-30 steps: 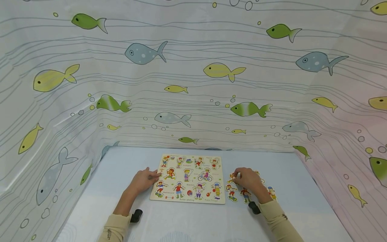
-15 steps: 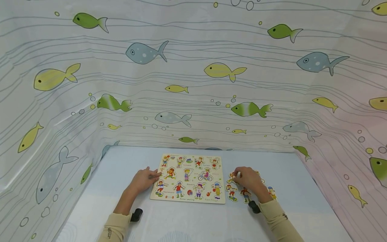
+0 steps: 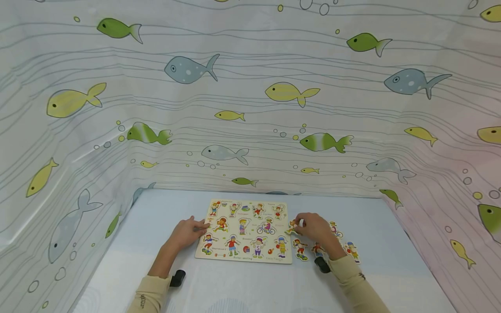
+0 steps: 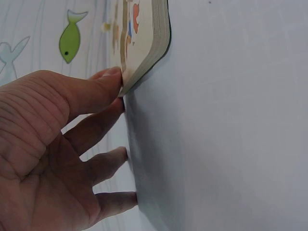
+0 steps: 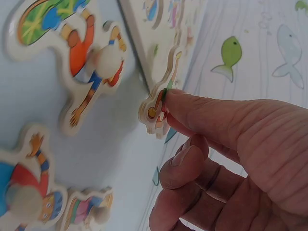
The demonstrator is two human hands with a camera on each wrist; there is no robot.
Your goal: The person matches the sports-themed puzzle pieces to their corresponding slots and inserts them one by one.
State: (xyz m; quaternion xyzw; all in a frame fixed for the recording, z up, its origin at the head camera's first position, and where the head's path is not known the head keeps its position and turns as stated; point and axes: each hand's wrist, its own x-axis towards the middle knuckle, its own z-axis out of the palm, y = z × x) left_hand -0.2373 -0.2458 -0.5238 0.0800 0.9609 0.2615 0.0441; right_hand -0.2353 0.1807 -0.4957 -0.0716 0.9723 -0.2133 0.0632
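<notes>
"Roller-skating" on the board (image 3: 231, 229); "S" on 1 figure's shirt (image 3: 257, 249)

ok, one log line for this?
left hand: touching puzzle board edge | right hand: pinching figure piece | loose pieces: right of board

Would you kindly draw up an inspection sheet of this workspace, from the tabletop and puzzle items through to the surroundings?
Surface: pale table, faintly patterned near the front.
Job's things: puzzle board with sports figures, lying flat; to its right, a skateboarder piece, a cyclist piece, a blue-capped piece and one piece partly hidden by the right arm.
Clutter: nothing seen.
Grips: left hand, thumb touching the board's left edge, fingers spread; right hand, pinching a figure piece near the board's right edge.
Cables: nothing seen.
Surroundings: fish-patterned backdrop along the left, far and right sides.
</notes>
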